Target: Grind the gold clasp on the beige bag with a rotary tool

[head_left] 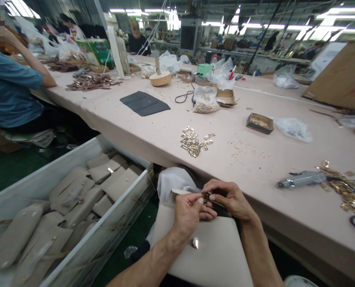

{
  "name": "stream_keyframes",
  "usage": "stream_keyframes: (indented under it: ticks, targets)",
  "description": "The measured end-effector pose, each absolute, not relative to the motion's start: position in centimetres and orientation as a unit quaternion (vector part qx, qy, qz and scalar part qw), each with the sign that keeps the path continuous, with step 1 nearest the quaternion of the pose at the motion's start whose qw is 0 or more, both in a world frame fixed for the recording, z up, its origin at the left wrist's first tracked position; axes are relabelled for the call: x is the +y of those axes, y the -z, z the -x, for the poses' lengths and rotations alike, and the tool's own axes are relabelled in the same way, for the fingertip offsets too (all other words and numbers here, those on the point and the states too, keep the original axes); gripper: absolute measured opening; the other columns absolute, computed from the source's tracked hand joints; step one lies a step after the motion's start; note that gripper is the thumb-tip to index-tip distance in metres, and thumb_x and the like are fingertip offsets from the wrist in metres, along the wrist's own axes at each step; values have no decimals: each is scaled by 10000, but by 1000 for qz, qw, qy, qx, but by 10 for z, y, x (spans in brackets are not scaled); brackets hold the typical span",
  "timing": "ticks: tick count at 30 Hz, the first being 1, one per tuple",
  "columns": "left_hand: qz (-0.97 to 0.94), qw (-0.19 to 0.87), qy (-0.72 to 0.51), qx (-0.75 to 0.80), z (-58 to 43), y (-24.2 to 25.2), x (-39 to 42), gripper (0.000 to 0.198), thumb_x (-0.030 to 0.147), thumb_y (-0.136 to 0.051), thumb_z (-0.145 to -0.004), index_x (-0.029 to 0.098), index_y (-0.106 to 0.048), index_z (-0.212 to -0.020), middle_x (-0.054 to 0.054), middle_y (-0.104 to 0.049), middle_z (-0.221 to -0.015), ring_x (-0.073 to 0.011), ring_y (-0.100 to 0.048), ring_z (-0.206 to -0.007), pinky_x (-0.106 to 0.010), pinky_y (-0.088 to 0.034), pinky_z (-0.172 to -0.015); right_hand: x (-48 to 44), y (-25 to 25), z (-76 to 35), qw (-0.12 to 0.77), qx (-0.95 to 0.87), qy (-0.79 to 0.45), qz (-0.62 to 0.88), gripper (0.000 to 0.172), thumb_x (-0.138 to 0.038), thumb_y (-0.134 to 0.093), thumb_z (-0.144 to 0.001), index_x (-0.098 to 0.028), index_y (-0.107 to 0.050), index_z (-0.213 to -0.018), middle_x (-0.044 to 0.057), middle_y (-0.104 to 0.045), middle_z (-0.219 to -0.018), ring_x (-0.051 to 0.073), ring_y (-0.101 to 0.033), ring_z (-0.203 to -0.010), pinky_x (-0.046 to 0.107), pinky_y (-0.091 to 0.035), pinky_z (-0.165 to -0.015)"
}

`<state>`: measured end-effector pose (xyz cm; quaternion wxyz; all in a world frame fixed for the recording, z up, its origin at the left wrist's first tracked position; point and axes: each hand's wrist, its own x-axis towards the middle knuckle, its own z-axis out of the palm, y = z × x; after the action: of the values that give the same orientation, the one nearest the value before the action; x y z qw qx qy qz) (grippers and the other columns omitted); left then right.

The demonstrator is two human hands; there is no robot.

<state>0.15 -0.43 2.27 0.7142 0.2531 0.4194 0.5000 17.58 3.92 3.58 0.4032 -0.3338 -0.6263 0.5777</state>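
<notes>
Both my hands meet above a beige bag (213, 247) that lies across my lap. My left hand (189, 211) pinches a small dark gold-edged metal plate (206, 197) from the left. From the other side, my right hand (228, 197) grips the same plate between thumb and fingers. A shiny metal clasp (195, 242) sits on the bag's front below my hands. On the table edge beyond lies a pile of gold rectangular metal frames (192, 143). Fingers partly cover the plate, so its full shape is hidden.
A white bin (129, 203) of beige bags stands at left. On the table are a power screwdriver (303, 179), more gold pieces (352, 195), a small box of parts (259, 123), a bag of fittings (205, 99) and a dark sheet (144, 103). A co-worker (12, 83) sits at left.
</notes>
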Motion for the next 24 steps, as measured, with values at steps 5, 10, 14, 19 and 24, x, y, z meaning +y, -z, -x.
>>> stream_keyframes:
  ticks: [5, 10, 14, 19, 24]
  targets:
    - [-250, 706, -508, 426, -4, -26, -5, 380, 381, -821, -792, 26, -762, -912, -117, -747, -742, -214, -764, -559, -216, -611, -505, 34, -32, -172, 424, -626, -546, 361, 209, -364, -771, -924, -182, -800, -1023, 103, -711, -1029, 229, -677, -936, 327, -563, -795]
    - [-249, 710, -503, 426, -3, -27, -5, 358, 354, -819, -779, 21, -763, -900, -124, -755, -760, -216, -770, -574, -221, -620, -522, 33, -32, -170, 426, -613, -547, 379, 216, -380, -782, -912, -179, -806, -986, 102, -717, -1018, 218, -682, -893, 303, -581, -731]
    - [-256, 700, -496, 445, -3, -27, -5, 379, 376, -821, -783, 26, -756, -912, -137, -769, -775, -235, -779, -594, -233, -626, -527, 32, -32, -169, 430, -595, -563, 380, 221, -381, -785, -905, -172, -807, -977, 105, -713, -1028, 199, -678, -829, 290, -586, -681]
    - [-289, 677, -478, 479, -4, -29, -6, 443, 411, -855, -765, 30, -737, -959, -125, -776, -741, -209, -758, -545, -225, -627, -510, 26, -40, -160, 457, -577, -567, 370, 230, -405, -801, -876, -187, -812, -948, 85, -726, -984, 208, -682, -844, 288, -569, -681]
    - [-296, 665, -484, 486, -4, -28, 0, 563, 475, -927, -662, 46, -731, -969, -116, -782, -727, -213, -738, -509, -236, -622, -463, 21, -57, -177, 456, -628, -396, 490, 221, -384, -749, -908, -203, -793, -1027, 69, -752, -961, 220, -697, -897, 319, -554, -818]
